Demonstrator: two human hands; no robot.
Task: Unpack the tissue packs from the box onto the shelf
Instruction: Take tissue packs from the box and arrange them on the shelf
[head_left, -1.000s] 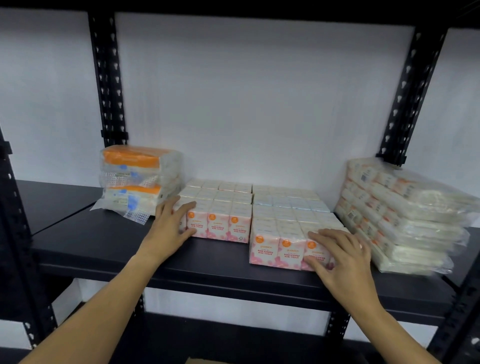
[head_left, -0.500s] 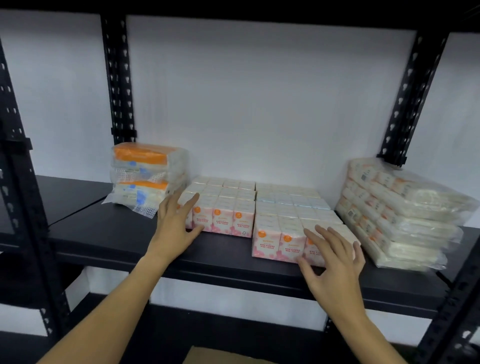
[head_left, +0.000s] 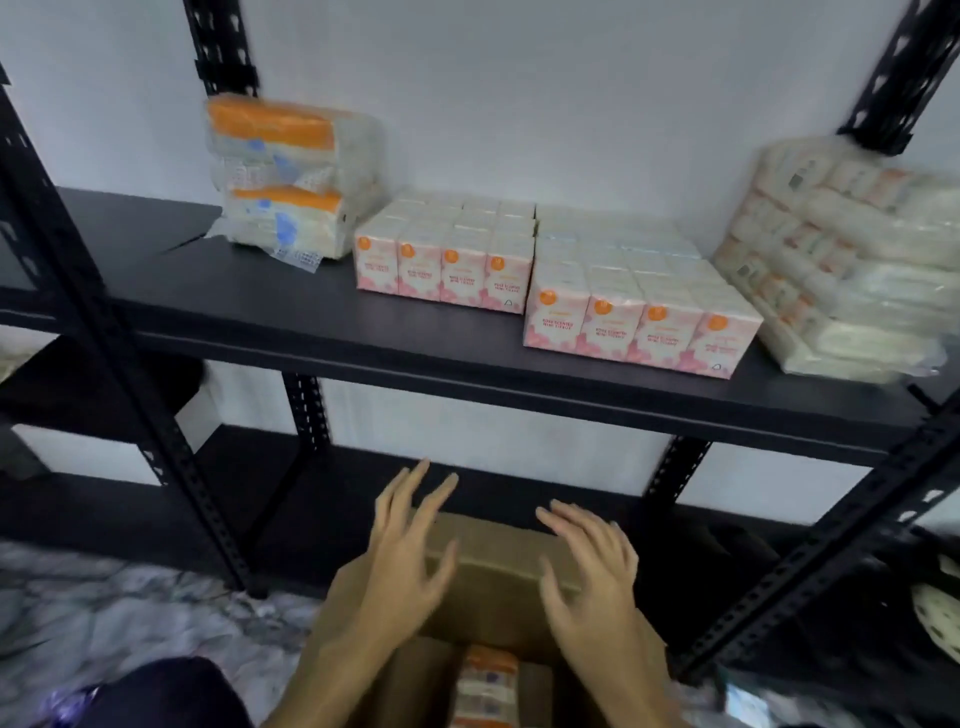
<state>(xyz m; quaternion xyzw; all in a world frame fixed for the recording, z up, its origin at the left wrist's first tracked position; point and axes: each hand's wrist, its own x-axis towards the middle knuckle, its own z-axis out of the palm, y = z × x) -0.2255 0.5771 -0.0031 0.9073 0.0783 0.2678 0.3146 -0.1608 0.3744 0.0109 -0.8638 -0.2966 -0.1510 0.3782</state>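
Observation:
Two blocks of small pink-and-white tissue packs, one on the left (head_left: 447, 265) and one on the right (head_left: 639, 312), stand on the black shelf (head_left: 311, 322). An orange-topped wrapped bundle (head_left: 291, 176) sits to their left, and a large clear-wrapped bundle (head_left: 852, 260) to their right. Below, an open cardboard box (head_left: 493, 571) rests on the floor with an orange-marked pack (head_left: 485, 686) inside. My left hand (head_left: 405, 561) and my right hand (head_left: 592, 571) hover over the box with fingers spread, holding nothing.
Black perforated uprights (head_left: 810, 561) frame the rack, with a lower shelf (head_left: 156, 509) behind the box. Crumpled plastic wrap (head_left: 104, 608) lies on the floor at left. A dark object (head_left: 166, 691) sits at the bottom left.
Both hands left the tissue blocks on the shelf and dropped down over the box. The view tilted downward, bringing the box and floor into sight.

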